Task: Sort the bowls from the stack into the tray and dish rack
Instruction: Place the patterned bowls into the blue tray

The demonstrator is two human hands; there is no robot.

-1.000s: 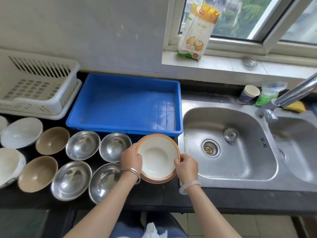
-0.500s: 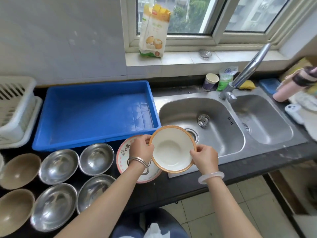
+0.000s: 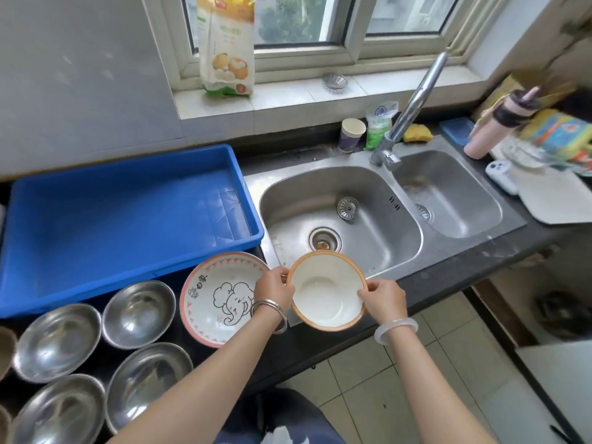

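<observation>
I hold a white bowl with an orange rim (image 3: 326, 291) in both hands, above the front edge of the sink. My left hand (image 3: 274, 288) grips its left rim and my right hand (image 3: 382, 298) grips its right rim. To its left on the dark counter sits a pink-rimmed bowl with an elephant drawing (image 3: 217, 299). The blue tray (image 3: 128, 257) lies empty behind that bowl. Several steel bowls (image 3: 137, 312) stand in rows at the lower left. The dish rack is out of view.
A double steel sink (image 3: 378, 187) with a tall faucet (image 3: 413, 107) fills the right side. A paper cup (image 3: 351, 134), sponge and bottle stand behind it. A flour bag (image 3: 226, 43) leans on the window sill. Clutter and a pink flask (image 3: 490, 129) sit far right.
I lifted the orange-rimmed bowl off the elephant bowl and carried it to the right, over the sink's edge. My view swung right, so the white dish rack left the frame.
</observation>
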